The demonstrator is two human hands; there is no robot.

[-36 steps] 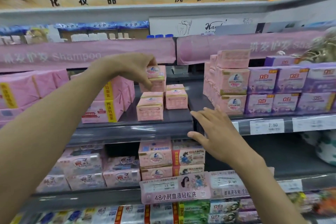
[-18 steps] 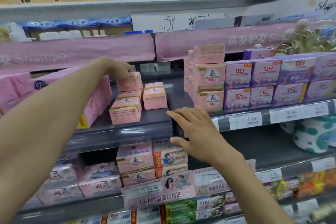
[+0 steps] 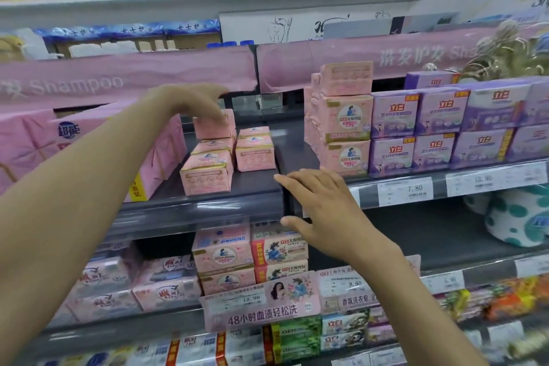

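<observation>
A small pink soap box (image 3: 214,127) sits on top of a stack of like boxes (image 3: 207,171) on the dark middle shelf (image 3: 208,205). My left hand (image 3: 190,102) reaches over it from the left, and its loosely spread fingertips touch the box's top left corner. A second short stack of pink boxes (image 3: 255,150) stands just to the right. My right hand (image 3: 322,208) is open with spread fingers, held at the shelf's front edge where two shelf sections meet.
Larger pink packs (image 3: 347,128) and purple boxes (image 3: 439,131) fill the right shelf section above price tags (image 3: 405,191). Big pink packs (image 3: 89,140) crowd the left. The lower shelf carries more boxes (image 3: 222,255) and a pink promotional sign (image 3: 261,303).
My left hand set the small pink box down onto the stack and loosened its grip, with fingers now spread. My right hand stayed at the shelf edge. The view swung slightly.
</observation>
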